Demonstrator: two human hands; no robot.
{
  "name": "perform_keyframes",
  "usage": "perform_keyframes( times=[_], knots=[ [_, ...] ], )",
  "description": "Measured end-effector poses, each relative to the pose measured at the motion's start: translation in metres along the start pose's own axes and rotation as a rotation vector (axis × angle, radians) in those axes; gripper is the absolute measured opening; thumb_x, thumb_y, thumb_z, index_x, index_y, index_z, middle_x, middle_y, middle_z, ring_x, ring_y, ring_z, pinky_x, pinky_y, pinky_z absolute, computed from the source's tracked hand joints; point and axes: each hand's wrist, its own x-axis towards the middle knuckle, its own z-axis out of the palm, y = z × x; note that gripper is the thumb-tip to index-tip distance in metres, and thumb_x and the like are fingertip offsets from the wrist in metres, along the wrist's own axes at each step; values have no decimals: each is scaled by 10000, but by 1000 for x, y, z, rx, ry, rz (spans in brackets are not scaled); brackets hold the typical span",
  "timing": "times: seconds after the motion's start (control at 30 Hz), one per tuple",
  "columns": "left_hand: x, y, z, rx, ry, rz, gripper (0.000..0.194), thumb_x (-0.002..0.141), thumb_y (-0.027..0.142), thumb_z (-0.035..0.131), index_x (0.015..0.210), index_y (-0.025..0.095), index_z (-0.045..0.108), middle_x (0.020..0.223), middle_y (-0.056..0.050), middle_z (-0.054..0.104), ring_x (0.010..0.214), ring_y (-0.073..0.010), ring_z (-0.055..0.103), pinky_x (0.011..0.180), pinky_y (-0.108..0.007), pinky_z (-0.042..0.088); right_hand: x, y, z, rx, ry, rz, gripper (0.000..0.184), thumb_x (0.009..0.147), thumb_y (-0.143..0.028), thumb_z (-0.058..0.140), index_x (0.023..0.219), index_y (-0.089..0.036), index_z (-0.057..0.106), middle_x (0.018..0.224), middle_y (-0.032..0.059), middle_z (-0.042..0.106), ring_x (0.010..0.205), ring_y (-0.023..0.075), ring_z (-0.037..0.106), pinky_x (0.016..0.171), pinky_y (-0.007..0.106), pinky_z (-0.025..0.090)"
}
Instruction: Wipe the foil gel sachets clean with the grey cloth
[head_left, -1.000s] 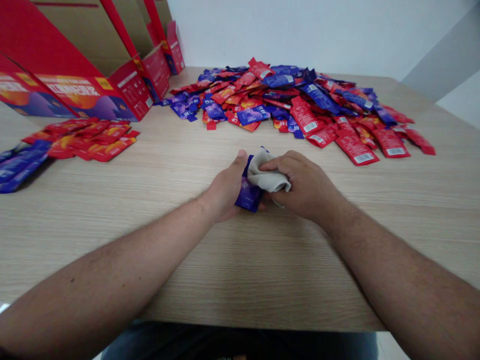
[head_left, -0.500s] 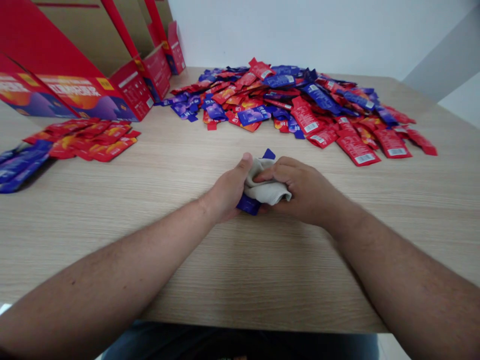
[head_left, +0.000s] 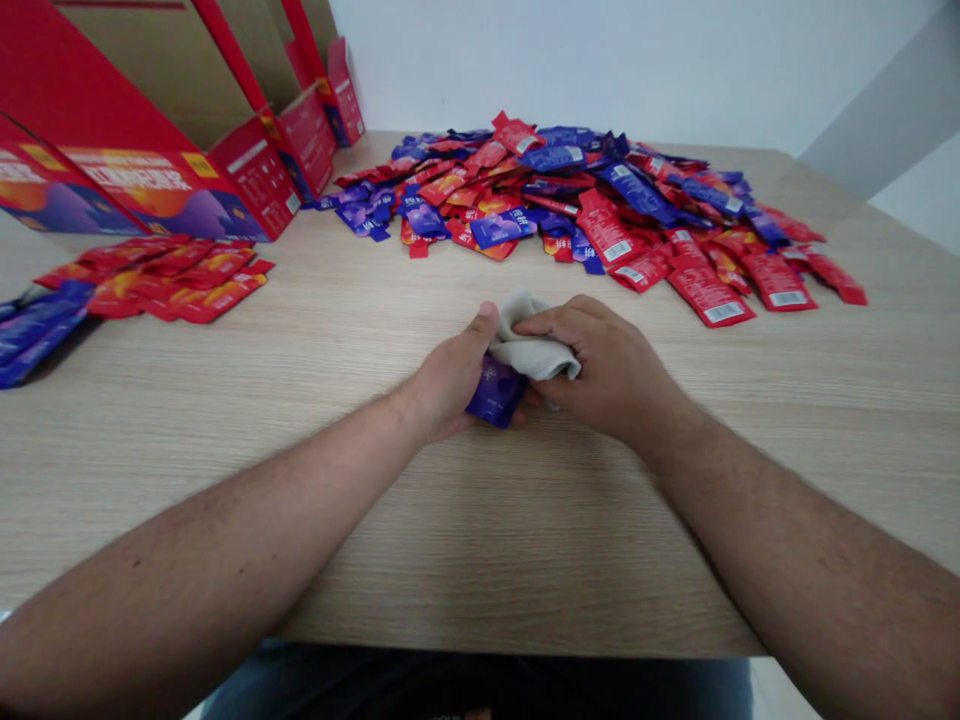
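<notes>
My left hand [head_left: 450,380] grips a purple sachet [head_left: 495,392] at the middle of the wooden table [head_left: 480,540], thumb up along its left edge. My right hand [head_left: 607,365] is closed on a crumpled beige cloth [head_left: 529,345] and presses it onto the top of the sachet. Most of the sachet is hidden under the cloth and fingers; only its lower part shows.
A big heap of red and purple sachets [head_left: 600,200] covers the far side of the table. At the left lie a row of red sachets [head_left: 165,275] and some purple sachets [head_left: 37,325]. Red cartons [head_left: 150,150] stand at the back left.
The cloth has slid up along the sachet, so more of its purple lower part shows than half a second ago. Both hands stay in about the same place.
</notes>
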Motion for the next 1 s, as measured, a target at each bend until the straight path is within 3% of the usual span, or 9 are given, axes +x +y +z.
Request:
perform_keyframes(
  times=[0.1, 0.3, 0.43, 0.67, 0.83, 1.0],
  knots=[
    [2, -1, 0, 12, 7, -10, 587, 1079, 603, 354, 1027, 150, 723, 708, -83, 722, 556, -225, 697, 495, -324, 557, 1, 3, -1, -33, 63, 68, 362, 771, -176, 707, 1129, -218, 748, 1005, 71, 777, 968, 295, 678, 843, 412, 531],
    [17, -12, -5, -103, 169, 188, 452, 1031, 569, 548, 883, 178, 722, 792, -74, 751, 762, -219, 734, 695, -310, 587, -4, -15, 5, 27, -148, -71, 383, 794, -221, 747, 1177, -201, 755, 1071, 108, 713, 953, 266, 664, 816, 373, 540],
    [24, -15, -8, -88, 198, 264, 353, 1033, 446, 589, 858, 172, 728, 788, -52, 743, 782, -195, 701, 747, -305, 578, -5, -13, 2, 4, -162, -84, 370, 801, -223, 746, 1170, -197, 763, 1047, 111, 706, 928, 262, 661, 815, 373, 544],
    [26, -9, -9, -228, 165, 179, 254, 1030, 291, 572, 885, 146, 721, 741, -59, 723, 655, -177, 674, 733, -332, 591, -3, -2, -1, -108, -61, 38, 402, 799, -246, 749, 1192, -165, 763, 1031, 139, 704, 929, 293, 675, 812, 404, 548],
    [22, -3, -8, -256, 144, 120, 343, 1066, 310, 497, 919, 131, 750, 811, -79, 774, 691, -180, 703, 692, -307, 592, -5, -5, -1, 34, -247, -89, 359, 792, -225, 739, 1149, -200, 758, 1056, 107, 706, 940, 266, 681, 810, 372, 541],
    [23, 3, -9, -280, 194, 110, 314, 1060, 307, 518, 865, 159, 716, 730, -45, 740, 627, -158, 667, 642, -275, 563, -4, -5, -1, -65, -135, 18, 365, 785, -247, 741, 1144, -182, 746, 1010, 119, 692, 907, 288, 661, 794, 399, 525]
  ],
)
